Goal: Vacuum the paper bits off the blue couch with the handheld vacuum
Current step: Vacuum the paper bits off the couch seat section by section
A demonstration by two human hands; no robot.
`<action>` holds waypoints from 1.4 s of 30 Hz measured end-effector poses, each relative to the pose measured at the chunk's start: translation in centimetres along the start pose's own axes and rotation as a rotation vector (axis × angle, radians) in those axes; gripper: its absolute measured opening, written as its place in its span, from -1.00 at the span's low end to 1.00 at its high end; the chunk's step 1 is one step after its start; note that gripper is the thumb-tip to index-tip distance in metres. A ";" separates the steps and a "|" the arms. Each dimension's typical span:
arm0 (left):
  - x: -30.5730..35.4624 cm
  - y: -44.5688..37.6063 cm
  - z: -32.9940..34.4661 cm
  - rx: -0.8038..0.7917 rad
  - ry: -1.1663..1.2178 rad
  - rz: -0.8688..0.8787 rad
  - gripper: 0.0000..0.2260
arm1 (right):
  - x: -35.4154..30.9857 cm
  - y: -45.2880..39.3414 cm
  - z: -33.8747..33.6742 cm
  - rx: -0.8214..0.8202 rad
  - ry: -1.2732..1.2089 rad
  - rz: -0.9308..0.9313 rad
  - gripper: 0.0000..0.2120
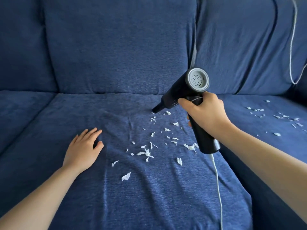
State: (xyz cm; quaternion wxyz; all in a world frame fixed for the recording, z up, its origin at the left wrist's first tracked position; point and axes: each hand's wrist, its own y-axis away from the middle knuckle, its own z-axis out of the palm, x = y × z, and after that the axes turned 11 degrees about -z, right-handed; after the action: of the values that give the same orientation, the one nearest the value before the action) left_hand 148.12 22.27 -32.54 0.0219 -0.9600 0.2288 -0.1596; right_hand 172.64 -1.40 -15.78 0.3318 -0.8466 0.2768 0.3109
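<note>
Paper bits [150, 147] lie on the middle seat cushion [149, 196], the left hand [83, 150] to their left, the vacuum [187, 95] nozzle at their far edge; more bits [279, 117] lie on the right cushion [265, 146].

Handheld vacuum nosing into paper scraps on a blue couch.

The right hand [205, 114] grips the black handheld vacuum [187, 100] by its grip, nozzle tip [155, 110] angled down to the middle seat cushion [149, 196] at the far edge of a scatter of white paper bits [146, 152]. A white cord [217, 183] runs from the base of the grip toward the viewer. The left hand [83, 149] rests flat on the cushion, fingers spread, left of the scraps. More paper bits [282, 117] lie on the right seat cushion, well apart, and a second thin white cord [293, 40] hangs down over the backrest above them.
</note>
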 end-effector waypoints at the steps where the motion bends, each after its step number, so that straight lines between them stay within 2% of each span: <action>1: 0.2 0.1 0.0 0.003 0.003 -0.008 -0.57 | -0.1 0.1 -0.2 -0.005 0.008 -0.013 -0.71; 5: 0.8 0.8 0.1 0.003 0.012 -0.055 -0.57 | -0.4 0.6 -0.8 -0.038 -0.002 -0.036 -0.71; 22: 1.4 2.0 0.0 0.007 -0.018 -0.089 -0.57 | 2.0 1.8 -4.6 0.078 0.014 0.065 -0.73; 42: 2.0 3.4 0.0 -0.009 -0.015 -0.112 -0.54 | -1.0 3.5 -3.3 -0.014 -0.089 0.052 -0.75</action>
State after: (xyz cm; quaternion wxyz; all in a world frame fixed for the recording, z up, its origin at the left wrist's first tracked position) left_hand 148.32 18.39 -32.34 0.0101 -0.9726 0.1752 -0.1524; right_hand 170.72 -5.72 -14.48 0.3298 -0.8266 0.2816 0.3588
